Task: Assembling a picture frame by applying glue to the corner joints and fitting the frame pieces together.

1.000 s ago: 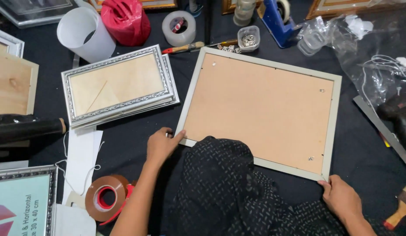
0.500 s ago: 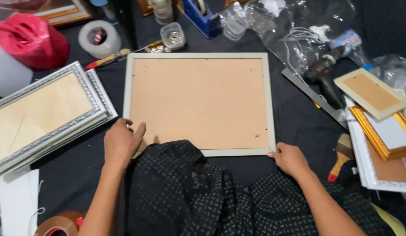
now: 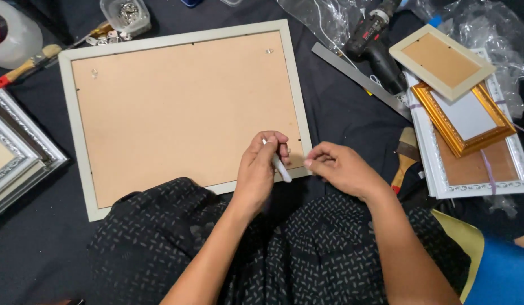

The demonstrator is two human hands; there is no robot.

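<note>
I hold a slim white pen-like tool (image 3: 280,165) in my left hand (image 3: 262,172). The fingers are closed around its upper part. Its long axis runs on a diagonal: the upper end sits under my fingertips, and the free lower end points down and to the right, toward me. Whether that end is a tip or a cap cannot be told.

The tool lies across the front of my left hand, over the lower right corner of the large picture frame (image 3: 183,113). The frame lies face down, brown backing board up, with a pale grey-white border. Its long axis runs left to right, slightly tilted, with the right end farther from me. Its near edge rests against my lap on the dark patterned cloth (image 3: 228,248).

My right hand (image 3: 341,169) is just beside the tool's free end. Its fingers are pinched together at the frame's right lower border; whether they hold anything cannot be told.

To the right lie a stack of smaller frames (image 3: 468,118), a brush (image 3: 406,155), a metal ruler (image 3: 360,79) and a cordless drill (image 3: 375,48). A silver ornate frame (image 3: 19,152) lies at the left.
</note>
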